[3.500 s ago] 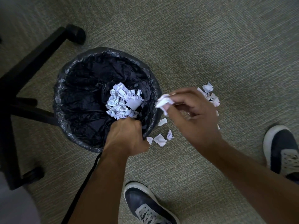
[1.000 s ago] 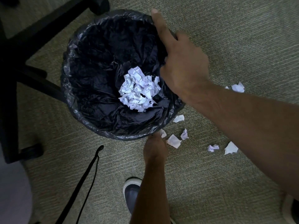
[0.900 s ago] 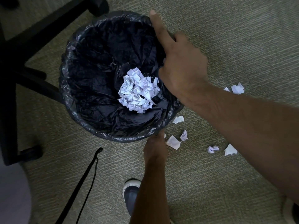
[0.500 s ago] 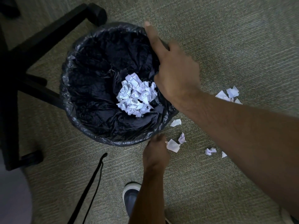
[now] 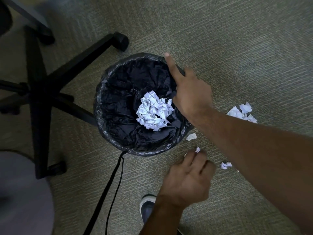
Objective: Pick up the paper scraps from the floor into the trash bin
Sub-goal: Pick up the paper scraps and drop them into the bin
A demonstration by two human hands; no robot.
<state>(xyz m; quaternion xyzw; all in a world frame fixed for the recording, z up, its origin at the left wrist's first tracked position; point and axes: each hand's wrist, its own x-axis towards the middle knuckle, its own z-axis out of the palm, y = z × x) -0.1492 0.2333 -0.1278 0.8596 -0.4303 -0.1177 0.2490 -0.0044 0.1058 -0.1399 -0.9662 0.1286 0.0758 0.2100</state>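
Sliding further across the grey-green carpeted floor (image 5: pixel 237 48) since half a second earlier, with the left hand (image 5: pixel 186 175) now covering the flat white scrap that was lying bare beside it. Also drawing the view back, showing more of the black star-shaped office chair base (image 5: pixel 50 92).

Gripping the right side of the round trash bin lined with crinkled black plastic (image 5: pixel 105 106) with the right hand (image 5: pixel 191 94). Laying the index finger straight along the rim and curling the other fingers over its outer side, thumb hidden.

Reaching with the left fingers (image 5: pixel 191 156), loosely bent and slightly spread, down onto the floor just below the bin. Showing only a sliver of white under the fingertips, so not possible to tell whether pinching it yet. Almost touching a small upright white scrap (image 5: pixel 197 148) with those same fingertips.

Holding a heap of crumpled white paper (image 5: pixel 155 112) already inside the bin. Still leaving on the floor a curled scrap against the bin's lower right wall (image 5: pixel 191 136), a crumpled bit further right (image 5: pixel 225 165), and a cluster of torn white pieces (image 5: pixel 242 111) beyond the right forearm.

Judging by this, working mid-task at gathering the scraps nearest the bin. Next, probably closing the fingertips on the covered piece and its upright neighbour, lifting both over the rim and releasing them. Calling for a light pinch close to the carpet, the pieces being thin and flat, and for steadying the bin meanwhile.
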